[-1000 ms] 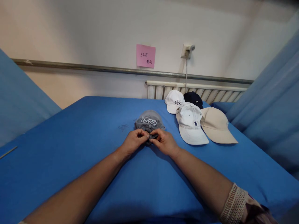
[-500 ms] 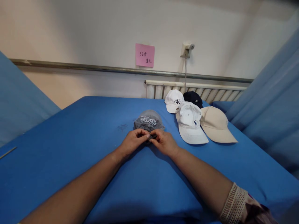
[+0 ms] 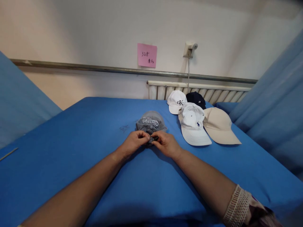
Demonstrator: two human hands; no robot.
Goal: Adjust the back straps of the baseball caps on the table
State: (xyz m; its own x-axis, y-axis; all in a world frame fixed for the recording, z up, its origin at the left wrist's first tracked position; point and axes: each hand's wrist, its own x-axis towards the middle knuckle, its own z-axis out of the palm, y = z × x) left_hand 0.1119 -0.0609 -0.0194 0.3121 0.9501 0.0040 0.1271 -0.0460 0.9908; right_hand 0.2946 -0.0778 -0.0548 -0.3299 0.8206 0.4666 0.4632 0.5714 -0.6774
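A grey baseball cap (image 3: 150, 121) with white lettering lies on the blue-covered table, its near edge between my hands. The lettering reads upside down and the brim points away from me. My left hand (image 3: 134, 142) pinches the cap's near edge with thumb and forefinger. Close beside it, my right hand (image 3: 167, 144) pinches the same edge from the right. The fingertips of both hands nearly meet, and the small part between them is too hidden to make out.
Right of the hands sit a white cap with a blue logo (image 3: 193, 119), a beige cap (image 3: 219, 124), a white lettered cap (image 3: 176, 101) and a dark navy cap (image 3: 196, 99). A thin stick (image 3: 8, 154) lies at far left. Blue curtains (image 3: 279, 94) hang at both sides.
My left thumb and fingertips have shifted slightly left, away from the right fingertips. The grey cap stays in place, and my right hand hardly moves.
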